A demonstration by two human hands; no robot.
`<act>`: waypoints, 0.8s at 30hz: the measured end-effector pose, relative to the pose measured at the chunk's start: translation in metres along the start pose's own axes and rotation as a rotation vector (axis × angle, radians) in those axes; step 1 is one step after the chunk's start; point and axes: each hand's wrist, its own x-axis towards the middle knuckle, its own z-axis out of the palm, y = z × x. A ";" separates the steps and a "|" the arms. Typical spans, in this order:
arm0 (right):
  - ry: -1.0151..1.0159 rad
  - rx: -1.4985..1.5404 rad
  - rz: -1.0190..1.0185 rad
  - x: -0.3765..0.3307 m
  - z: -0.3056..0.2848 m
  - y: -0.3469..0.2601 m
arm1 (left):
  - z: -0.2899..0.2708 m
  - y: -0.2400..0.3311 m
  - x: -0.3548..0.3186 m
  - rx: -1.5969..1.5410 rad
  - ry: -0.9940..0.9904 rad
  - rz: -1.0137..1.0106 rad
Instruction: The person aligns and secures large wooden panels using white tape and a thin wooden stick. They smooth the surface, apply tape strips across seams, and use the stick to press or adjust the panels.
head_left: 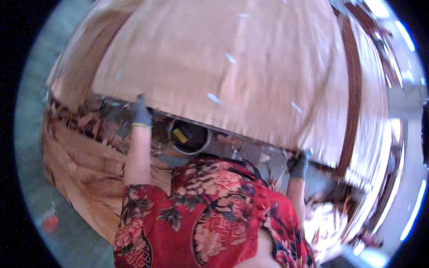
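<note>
A wide, pale wood veneer sheet [232,58] spreads out in front of me, with several short whitish strips on its face. At the left part of its near edge is my left hand [142,112], in a dark grey glove, closed on that edge. Further right, my right hand [298,165], gloved likewise, is closed on the same edge, beside a small light-blue patch. Motion blur softens the fingers of both hands. Between them, below the edge, stands a round bucket [207,145] with a yellow block [180,135] in it.
Brown strips [353,89] run along both sides of the pale surface. Brown veneer sheets [89,178] lie stacked at the left. Torn scraps [263,157] litter the ground near the bucket. A blurred red object [50,223] lies on the greenish floor at far left.
</note>
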 end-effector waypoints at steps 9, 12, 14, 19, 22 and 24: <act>0.315 0.106 0.214 -0.012 0.021 -0.009 | -0.012 0.012 0.003 0.151 -0.015 -0.041; 0.382 0.059 0.242 -0.012 0.024 -0.016 | -0.011 0.012 0.002 0.174 -0.025 -0.060; 0.364 0.062 0.258 -0.008 0.020 -0.015 | -0.012 0.012 0.002 0.201 -0.012 -0.026; 0.436 0.051 0.132 0.009 0.007 0.004 | -0.022 0.011 0.009 0.230 -0.105 0.048; 0.545 -0.152 -0.064 0.015 0.009 0.014 | -0.034 0.012 0.022 0.282 -0.200 0.030; 0.637 0.082 -0.121 0.015 0.015 0.014 | -0.040 0.009 0.037 0.358 0.038 0.012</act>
